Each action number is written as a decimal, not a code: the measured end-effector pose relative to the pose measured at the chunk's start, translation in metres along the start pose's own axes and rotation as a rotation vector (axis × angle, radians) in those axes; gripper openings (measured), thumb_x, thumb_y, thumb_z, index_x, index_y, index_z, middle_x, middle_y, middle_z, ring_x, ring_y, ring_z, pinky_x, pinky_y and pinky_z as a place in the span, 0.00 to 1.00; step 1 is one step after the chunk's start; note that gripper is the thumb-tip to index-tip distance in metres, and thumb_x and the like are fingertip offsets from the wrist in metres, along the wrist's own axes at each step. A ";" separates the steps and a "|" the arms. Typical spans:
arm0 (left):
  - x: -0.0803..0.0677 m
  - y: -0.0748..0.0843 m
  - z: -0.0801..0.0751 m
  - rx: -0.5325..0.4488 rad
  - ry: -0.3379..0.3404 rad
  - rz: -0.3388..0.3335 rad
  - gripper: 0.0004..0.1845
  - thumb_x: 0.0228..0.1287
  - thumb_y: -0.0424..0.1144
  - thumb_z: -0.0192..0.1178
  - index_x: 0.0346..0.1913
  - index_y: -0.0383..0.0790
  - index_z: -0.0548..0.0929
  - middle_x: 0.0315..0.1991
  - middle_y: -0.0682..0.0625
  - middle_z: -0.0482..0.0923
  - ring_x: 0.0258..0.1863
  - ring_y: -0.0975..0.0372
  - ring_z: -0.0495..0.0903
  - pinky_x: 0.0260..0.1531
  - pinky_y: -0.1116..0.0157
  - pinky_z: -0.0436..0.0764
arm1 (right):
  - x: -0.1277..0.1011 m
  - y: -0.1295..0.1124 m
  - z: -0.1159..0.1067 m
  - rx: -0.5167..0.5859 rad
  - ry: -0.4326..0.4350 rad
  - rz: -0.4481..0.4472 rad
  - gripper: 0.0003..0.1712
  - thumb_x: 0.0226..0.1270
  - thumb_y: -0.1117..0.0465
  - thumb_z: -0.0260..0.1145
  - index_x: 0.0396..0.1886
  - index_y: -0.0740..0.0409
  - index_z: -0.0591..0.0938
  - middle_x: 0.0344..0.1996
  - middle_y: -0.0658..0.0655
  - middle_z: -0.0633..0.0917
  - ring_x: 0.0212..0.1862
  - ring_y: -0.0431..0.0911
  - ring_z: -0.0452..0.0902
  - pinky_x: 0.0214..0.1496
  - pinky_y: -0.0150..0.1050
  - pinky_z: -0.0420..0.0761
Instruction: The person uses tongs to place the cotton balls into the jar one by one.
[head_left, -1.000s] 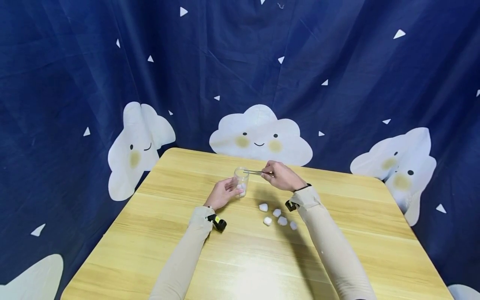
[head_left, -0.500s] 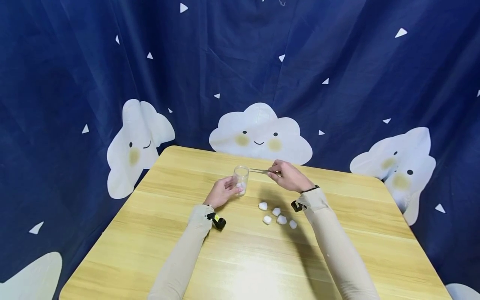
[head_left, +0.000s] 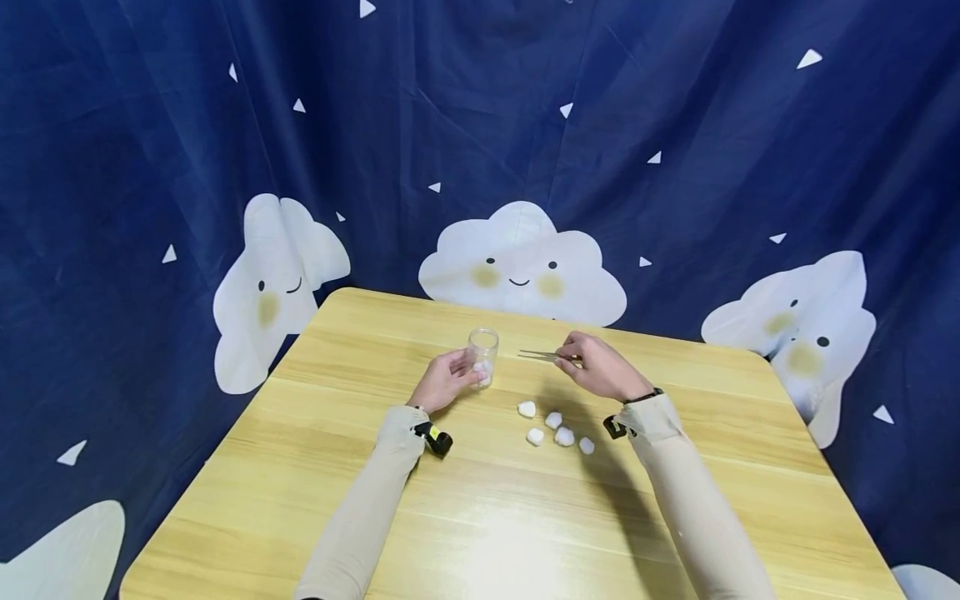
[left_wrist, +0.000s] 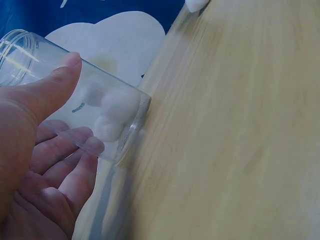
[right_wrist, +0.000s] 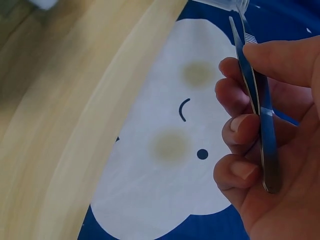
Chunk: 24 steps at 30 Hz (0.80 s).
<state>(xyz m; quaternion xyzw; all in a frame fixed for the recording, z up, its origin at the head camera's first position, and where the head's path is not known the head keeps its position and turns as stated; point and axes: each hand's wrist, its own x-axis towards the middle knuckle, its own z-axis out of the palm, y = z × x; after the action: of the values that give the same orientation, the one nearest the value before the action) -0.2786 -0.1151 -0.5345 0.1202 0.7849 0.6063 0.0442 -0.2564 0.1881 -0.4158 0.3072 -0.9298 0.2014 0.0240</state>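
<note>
A small clear glass jar [head_left: 483, 357] stands on the wooden table [head_left: 480, 517] with white cotton balls [left_wrist: 111, 114] at its bottom. My left hand [head_left: 447, 381] grips the jar [left_wrist: 75, 95], thumb on one side and fingers on the other. My right hand [head_left: 600, 368] pinches metal tweezers [head_left: 546, 356] that point left toward the jar, a short way off its rim. In the right wrist view the tweezers [right_wrist: 254, 95] lie between thumb and curled fingers, tips empty. Several loose cotton balls [head_left: 557, 427] lie on the table below the right hand.
A dark blue cloth with white clouds [head_left: 521, 268] hangs behind and around the table. The table's far edge [head_left: 420, 302] lies close behind the jar. Bare wood stretches toward me, between the two sleeves.
My right hand has drawn the tweezers back to the right and slightly down, away from the jar's mouth. The left hand and the jar stay where they were.
</note>
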 end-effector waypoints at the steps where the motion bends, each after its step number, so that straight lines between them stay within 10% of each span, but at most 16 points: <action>1: 0.000 0.000 0.000 0.001 -0.003 0.002 0.35 0.68 0.39 0.70 0.73 0.27 0.71 0.72 0.35 0.73 0.71 0.46 0.76 0.73 0.55 0.77 | -0.003 0.000 0.000 -0.003 0.001 0.000 0.09 0.76 0.62 0.65 0.43 0.58 0.90 0.34 0.52 0.82 0.33 0.41 0.73 0.37 0.37 0.78; 24: 0.000 0.001 0.001 0.012 0.009 -0.008 0.35 0.67 0.39 0.71 0.72 0.30 0.72 0.71 0.36 0.75 0.71 0.48 0.76 0.73 0.58 0.77 | -0.053 0.020 0.006 -0.011 0.007 0.020 0.07 0.74 0.64 0.66 0.41 0.57 0.90 0.32 0.49 0.80 0.31 0.37 0.71 0.33 0.32 0.76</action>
<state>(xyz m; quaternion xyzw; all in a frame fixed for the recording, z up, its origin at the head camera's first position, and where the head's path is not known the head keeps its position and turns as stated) -0.2781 -0.1136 -0.5335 0.1147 0.7890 0.6021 0.0424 -0.2242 0.2302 -0.4376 0.2972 -0.9338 0.1974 0.0268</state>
